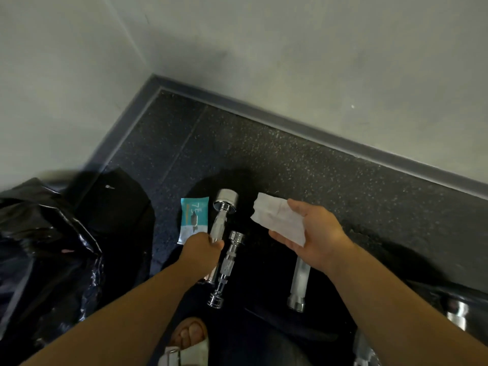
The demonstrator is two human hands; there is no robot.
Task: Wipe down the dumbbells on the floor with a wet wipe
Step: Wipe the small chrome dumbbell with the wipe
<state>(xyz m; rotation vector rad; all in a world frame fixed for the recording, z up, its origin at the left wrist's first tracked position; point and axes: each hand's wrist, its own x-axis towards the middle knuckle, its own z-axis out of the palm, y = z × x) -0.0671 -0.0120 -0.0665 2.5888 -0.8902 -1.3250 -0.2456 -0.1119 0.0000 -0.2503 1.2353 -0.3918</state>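
A chrome dumbbell (224, 207) lies on the dark floor with its round head pointing away from me. My left hand (202, 250) grips its handle near the middle. A thinner chrome bar (227, 265) lies just to its right. My right hand (314, 235) hovers above the floor, fingers fairly straight, with a white wet wipe (277, 217) spread over the palm and held under the thumb. Below that hand lies another chrome bar (299, 283), its far end hidden by the hand.
A teal and white wipe packet (192, 217) lies left of the dumbbell. A black plastic bag (45, 247) fills the left side. Grey walls and a skirting board (317, 133) form a corner beyond. My sandalled foot (188, 339) is at the bottom, more chrome parts (456, 313) at far right.
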